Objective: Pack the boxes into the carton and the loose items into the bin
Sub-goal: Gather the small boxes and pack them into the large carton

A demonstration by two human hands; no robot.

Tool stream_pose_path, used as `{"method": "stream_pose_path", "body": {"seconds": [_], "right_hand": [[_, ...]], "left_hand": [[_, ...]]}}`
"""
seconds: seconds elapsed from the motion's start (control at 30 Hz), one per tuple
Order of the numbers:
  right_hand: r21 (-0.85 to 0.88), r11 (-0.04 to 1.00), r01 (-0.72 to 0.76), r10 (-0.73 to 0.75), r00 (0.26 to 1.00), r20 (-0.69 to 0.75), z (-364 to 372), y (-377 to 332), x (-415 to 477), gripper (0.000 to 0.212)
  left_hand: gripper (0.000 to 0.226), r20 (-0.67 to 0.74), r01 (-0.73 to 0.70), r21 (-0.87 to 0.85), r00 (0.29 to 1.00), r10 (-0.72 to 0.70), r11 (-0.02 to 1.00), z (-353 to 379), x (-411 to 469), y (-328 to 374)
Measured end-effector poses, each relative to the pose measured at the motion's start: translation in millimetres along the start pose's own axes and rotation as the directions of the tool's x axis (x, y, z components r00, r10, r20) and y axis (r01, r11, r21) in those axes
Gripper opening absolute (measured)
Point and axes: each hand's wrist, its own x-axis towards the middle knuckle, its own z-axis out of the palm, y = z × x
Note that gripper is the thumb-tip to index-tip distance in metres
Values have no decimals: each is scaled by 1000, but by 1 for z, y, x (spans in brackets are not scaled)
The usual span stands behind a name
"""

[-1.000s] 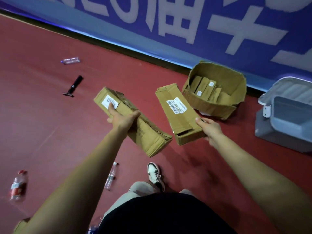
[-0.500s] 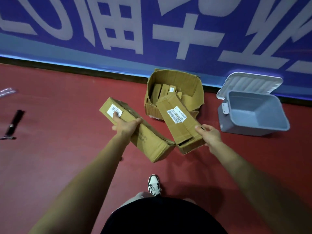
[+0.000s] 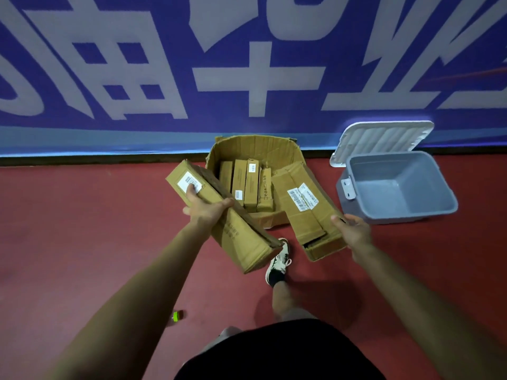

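My left hand [image 3: 204,208] grips a long brown box [image 3: 238,239] with a white barcode label, held tilted just left of the carton. My right hand [image 3: 354,229] holds a second long brown box [image 3: 304,212] by its near right edge; its far end reaches over the carton's right side. The open brown carton [image 3: 255,145] stands on the floor against the wall, with several narrow boxes [image 3: 251,187] upright inside. A grey plastic bin [image 3: 397,187] with its lid [image 3: 381,138] tipped back stands to the carton's right, nothing visible inside.
The floor is red, and a blue banner wall with large white characters runs behind the carton. My shoe [image 3: 278,260] is planted just in front of the carton. A small bottle with a green cap [image 3: 177,316] lies on the floor near my left arm.
I have stepped closer to the carton and bin, which now look larger and nearer. Both held boxes have moved forward, the right one now over the carton's edge.
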Motion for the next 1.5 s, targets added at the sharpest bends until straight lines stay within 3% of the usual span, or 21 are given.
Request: {"method": "stream_pose_path", "body": {"seconds": [0.17,0.37,0.6,0.73,0.97,1.07,1.23,1.43,1.5], "right_hand": [[-30,999,-20,21,1000,18,21,-42,82,47],[-162,984,-73,84,995,62,41,-87,161,42],[-262,957,-126,116,992,-52,59,-127,204,39],[-311,937,-159,131,985,-108,82,-121,226,42],[-371,912,-177,159,984,-79,134,-73,277,42],[-492,862,-125,138,990,-10,158,-74,301,48],[-671,741,18,-17,1000,8,190,-64,349,52],[-721,681,126,-111,991,67,227,-14,428,53],[-692,697,189,-234,972,30,249,9,447,51]], "left_hand": [[105,16,-19,81,1000,18,997,45,67,53],[108,76,43,158,996,-56,987,99,131,110],[108,160,-3,258,986,-40,966,117,196,156],[109,280,-66,328,960,-30,942,127,245,165],[111,433,-115,462,894,-111,879,171,318,144],[112,452,-109,467,882,-131,877,197,347,126],[110,459,-61,486,867,-195,872,247,390,66],[107,419,25,454,876,-239,890,328,458,8],[105,415,6,443,885,-211,897,358,479,-6]]}}
